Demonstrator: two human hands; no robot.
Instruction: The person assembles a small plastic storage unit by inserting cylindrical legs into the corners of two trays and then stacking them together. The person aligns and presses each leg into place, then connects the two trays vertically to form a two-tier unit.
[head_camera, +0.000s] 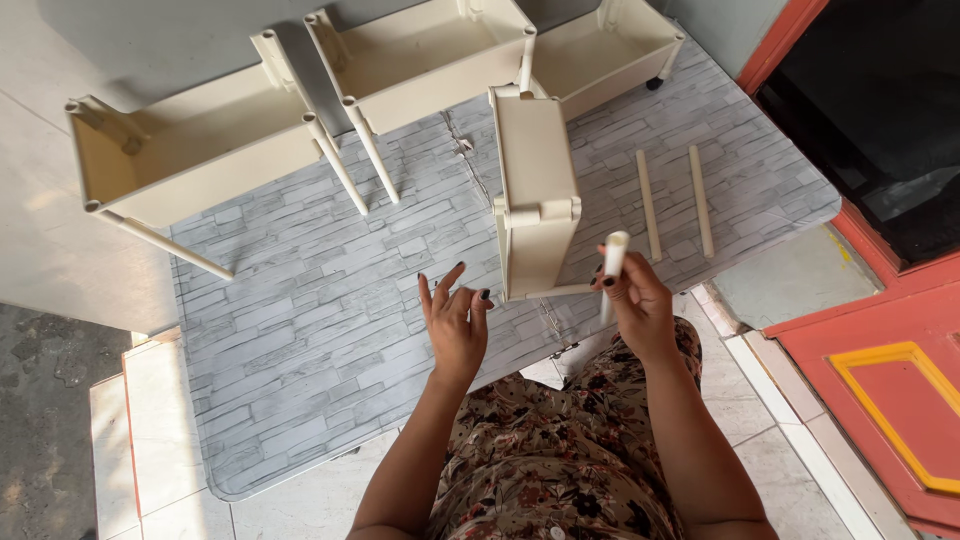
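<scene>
Two hands raised | left hand (455, 322) spread | right hand (633, 295) grips tube (614, 262)

Far tray (620, 40) cut by top edge

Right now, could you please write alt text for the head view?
A person's right hand holds a cream plastic tube beside an upright cream plastic shelf tray; the left hand hovers open over a grey brick-patterned mat.

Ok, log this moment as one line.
left hand: open, empty, near upright tray | right hand: grip on cream tube | two loose tubes on mat | three trays behind
</scene>
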